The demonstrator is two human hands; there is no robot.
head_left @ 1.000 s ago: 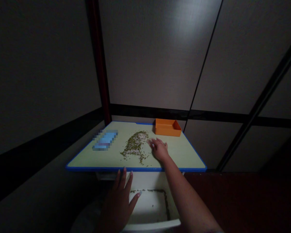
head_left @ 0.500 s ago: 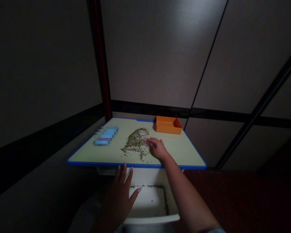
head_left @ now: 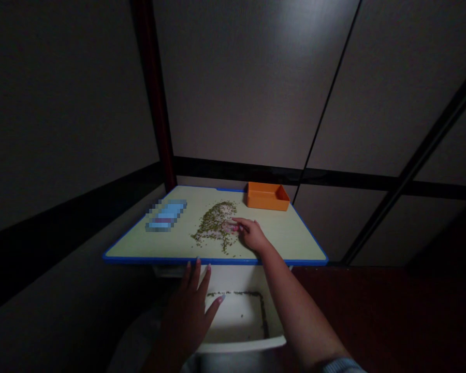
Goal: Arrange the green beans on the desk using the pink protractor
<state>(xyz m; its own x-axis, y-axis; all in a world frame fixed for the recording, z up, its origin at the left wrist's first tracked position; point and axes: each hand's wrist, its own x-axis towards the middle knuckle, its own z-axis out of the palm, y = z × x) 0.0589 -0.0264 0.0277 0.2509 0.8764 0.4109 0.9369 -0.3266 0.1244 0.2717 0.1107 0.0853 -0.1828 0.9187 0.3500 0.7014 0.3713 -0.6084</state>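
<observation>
Small green beans or seeds, mixed with pale pinkish bits, lie spread over the pale yellow-green tabletop. At the right edge of this pile is my right hand, palm down. Its index finger stretches forward and the other fingers are bent together. A faint, pale pinkish patch shows by the fingertips; what they hold is too small and dim to make out. My left hand rests with fingers spread, tips at the table's blue front edge, over the left part of an open white drawer. It holds nothing.
An orange open box stands at the table's back right corner. A blurred-out, light blue flat object lies on the left. More green bits line the drawer's inner edges. Panelled walls rise behind and to the left.
My right hand has moved slightly left into the pile's right edge, its index finger now stretched out more. The pale patch has shifted left with it. My left hand keeps its place.
</observation>
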